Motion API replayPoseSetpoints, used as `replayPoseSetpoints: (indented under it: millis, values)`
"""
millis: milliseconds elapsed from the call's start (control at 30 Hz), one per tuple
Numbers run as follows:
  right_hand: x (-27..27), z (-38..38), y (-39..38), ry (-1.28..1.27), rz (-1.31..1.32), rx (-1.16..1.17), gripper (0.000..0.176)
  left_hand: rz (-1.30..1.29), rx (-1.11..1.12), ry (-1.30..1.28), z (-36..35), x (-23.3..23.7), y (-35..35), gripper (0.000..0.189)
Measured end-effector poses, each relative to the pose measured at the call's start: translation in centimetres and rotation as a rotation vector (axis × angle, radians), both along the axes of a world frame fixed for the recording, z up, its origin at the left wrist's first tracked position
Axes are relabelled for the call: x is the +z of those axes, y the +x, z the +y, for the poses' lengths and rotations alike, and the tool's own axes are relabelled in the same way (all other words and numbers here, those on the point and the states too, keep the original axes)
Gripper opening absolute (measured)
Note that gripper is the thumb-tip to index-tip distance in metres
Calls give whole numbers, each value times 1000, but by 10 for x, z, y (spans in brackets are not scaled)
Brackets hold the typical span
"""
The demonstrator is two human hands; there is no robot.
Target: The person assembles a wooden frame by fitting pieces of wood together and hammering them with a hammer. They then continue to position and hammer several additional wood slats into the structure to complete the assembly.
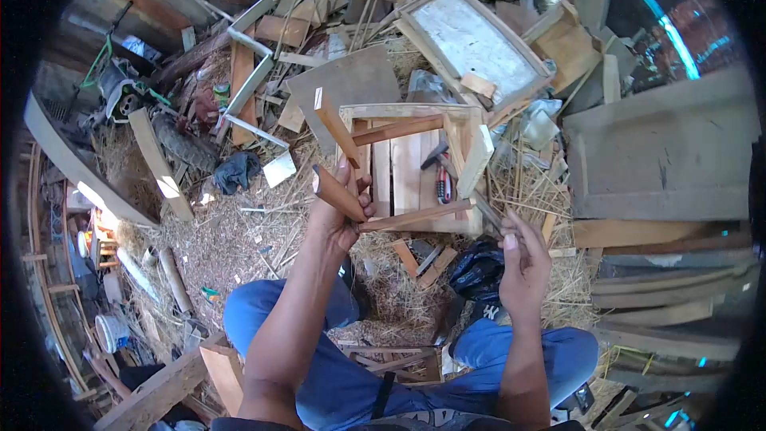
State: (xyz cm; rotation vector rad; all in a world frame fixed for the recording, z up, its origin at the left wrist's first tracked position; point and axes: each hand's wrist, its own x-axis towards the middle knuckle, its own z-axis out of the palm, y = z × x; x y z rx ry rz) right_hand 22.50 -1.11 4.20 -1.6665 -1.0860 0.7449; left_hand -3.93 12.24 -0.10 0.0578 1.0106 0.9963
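Note:
My left hand (349, 206) is closed around the near left side of a small wooden frame (415, 218), made of reddish-brown slats with a paler end piece. The frame rests over a low slatted wooden stool (383, 183). In my right hand (523, 259), thumb and fingers pinch the handle end of a hammer (487, 211). Its dark head lies over the stool's slats, and the pale end piece covers part of the handle. Beside the hammer head, a red-and-black handled tool (443, 185) sits on the slats.
Short wood offcuts (427, 262) and a black plastic bag (477, 271) lie before my knees. Behind the stool are piled scrap boards and a framed panel (471, 40). Large boards (662, 152) stand at right. Another person's hand (105, 371) shows at lower left.

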Motion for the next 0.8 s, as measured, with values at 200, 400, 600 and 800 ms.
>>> replayPoseSetpoints:
  millis: [200,400,600,800]
  values:
    - [50,-38,8,126,-333,57,41,143,-65,148,-25,35,20,35]
    - [97,-49,1,192,-106,166,65,64,-169,295,-56,94,26,38]
    - [134,-31,6,37,36,595,78,57,-291,449,-47,144,-3,42]
    - [113,-33,-17,94,-209,509,59,156,-209,559,-71,146,-5,47]
